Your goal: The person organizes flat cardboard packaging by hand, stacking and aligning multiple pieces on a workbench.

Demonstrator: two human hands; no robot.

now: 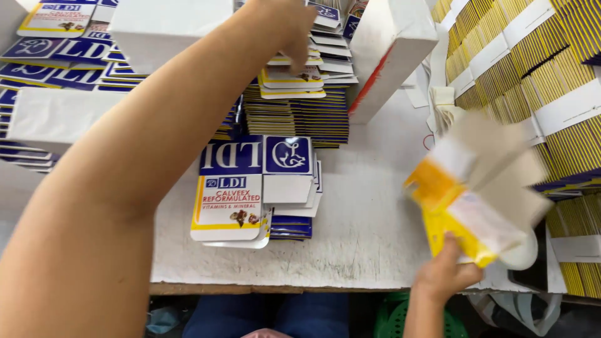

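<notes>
Counter (pixel 369 219): white, worn top carrying all the stock; a bare strip shows in front of me between the near pile and my right hand.
Banded bundles (pixel 538 75): yellow-and-blue carton flats stacked on edge with white paper bands, filling the right side. I judge these the finished share.
Loose stacks (pixel 313 112): flat cartons piled at the back centre and along the left, unbanded, so I judge much is left.
White boxes (pixel 391 44): one leans at the back right of the loose stacks, another lies at the far left; they crowd the reach.
Near pile (pixel 250 188): blue, white and yellow flats just before me, fanned and uneven.
Left hand (pixel 294 28): stretched across to the back stack, fingers curled down onto the top flats; grip unclear.
Right hand (pixel 447 272): closed on a carton (pixel 476 188), held raised over the counter's right edge, blurred.
</notes>
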